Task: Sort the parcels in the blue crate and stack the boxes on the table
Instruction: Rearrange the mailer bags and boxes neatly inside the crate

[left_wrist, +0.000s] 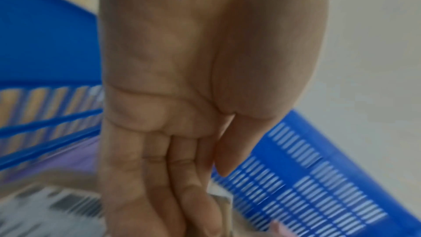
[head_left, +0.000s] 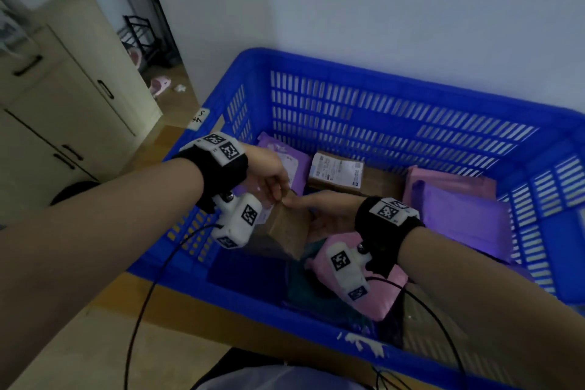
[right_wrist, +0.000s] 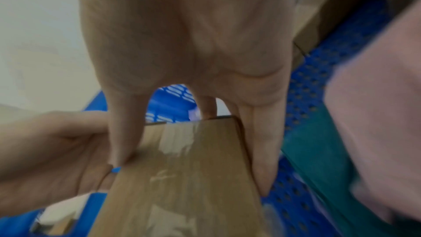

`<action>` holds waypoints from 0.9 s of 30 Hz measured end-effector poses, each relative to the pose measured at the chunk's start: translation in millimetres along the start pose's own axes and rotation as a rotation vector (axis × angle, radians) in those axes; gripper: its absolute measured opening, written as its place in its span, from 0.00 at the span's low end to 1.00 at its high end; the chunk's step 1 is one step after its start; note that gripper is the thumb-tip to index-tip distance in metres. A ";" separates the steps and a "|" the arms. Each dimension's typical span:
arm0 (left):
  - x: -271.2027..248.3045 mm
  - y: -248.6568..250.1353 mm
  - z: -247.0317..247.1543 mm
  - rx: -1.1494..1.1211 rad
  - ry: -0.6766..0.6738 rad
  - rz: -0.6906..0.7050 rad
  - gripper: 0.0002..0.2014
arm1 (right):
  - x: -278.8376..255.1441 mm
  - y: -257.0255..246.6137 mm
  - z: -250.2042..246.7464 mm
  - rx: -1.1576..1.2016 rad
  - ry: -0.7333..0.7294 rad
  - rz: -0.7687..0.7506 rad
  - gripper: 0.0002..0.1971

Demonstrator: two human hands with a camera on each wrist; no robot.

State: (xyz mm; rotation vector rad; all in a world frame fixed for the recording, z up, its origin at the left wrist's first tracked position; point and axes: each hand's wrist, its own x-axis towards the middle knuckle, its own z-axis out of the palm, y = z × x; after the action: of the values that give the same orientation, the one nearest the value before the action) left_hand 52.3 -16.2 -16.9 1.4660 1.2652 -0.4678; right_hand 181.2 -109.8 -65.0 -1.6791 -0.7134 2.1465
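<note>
Cardboard box (head_left: 289, 229), both hands gripping edges

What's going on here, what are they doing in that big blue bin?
A person is reaching into a blue crate full of parcels. Both the left hand and the right hand grip one small brown cardboard box, held above the pink and purple mailer bags. Another labelled box lies further back in the crate.

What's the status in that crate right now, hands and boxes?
Both hands, left and right, grip one cardboard box above the blue crate. Soft parcels below; nothing blocks the lift.
</note>
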 end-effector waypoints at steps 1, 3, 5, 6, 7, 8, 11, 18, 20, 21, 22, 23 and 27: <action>-3.5 7.2 -1.7 0.004 0.012 0.037 0.13 | -4.9 -4.8 -1.0 0.009 0.023 -0.021 0.13; -10.3 20.2 -5.1 0.018 0.041 0.109 0.11 | -12.3 -12.2 -3.3 0.009 0.074 -0.086 0.14; -16.1 30.2 -9.0 0.012 0.049 0.168 0.11 | -17.0 -16.8 -7.1 0.003 0.134 -0.164 0.20; -19.3 34.0 -11.0 0.004 0.046 0.193 0.12 | -18.4 -18.5 -10.0 0.008 0.163 -0.199 0.20; -22.5 36.5 -12.5 -0.010 0.037 0.209 0.13 | -20.4 -19.6 -12.4 0.013 0.188 -0.228 0.18; -24.2 37.8 -14.4 -0.027 0.023 0.225 0.14 | -24.3 -20.7 -12.9 0.015 0.203 -0.249 0.17; -24.6 36.5 -17.8 -0.043 -0.024 0.239 0.17 | -26.0 -19.4 -14.3 -0.016 0.259 -0.284 0.23; -21.4 31.8 -12.4 -0.132 0.033 0.283 0.17 | -6.4 -9.7 -17.0 0.056 0.327 -0.339 0.29; -19.3 29.5 -12.5 -0.205 0.089 0.290 0.16 | -2.3 -9.2 -18.5 0.073 0.331 -0.345 0.25; -18.0 28.7 -14.3 -0.238 0.147 0.290 0.15 | -0.9 -9.2 -20.6 0.074 0.334 -0.349 0.24; -16.7 28.0 -16.6 -0.258 0.232 0.295 0.15 | -1.2 -9.4 -23.9 0.076 0.334 -0.358 0.22; -16.0 26.5 -20.2 -0.236 0.337 0.298 0.16 | -2.1 -9.7 -28.4 0.082 0.331 -0.368 0.22; -6.4 12.8 -29.4 -0.078 0.499 0.217 0.03 | -14.3 -8.6 -52.1 0.146 0.293 -0.416 0.07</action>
State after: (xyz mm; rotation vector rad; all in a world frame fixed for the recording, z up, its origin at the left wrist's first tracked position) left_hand 51.3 9.0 4.0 1.6889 1.4639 0.1022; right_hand 234.7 -100.7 -58.1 -1.5598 -0.7234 1.5903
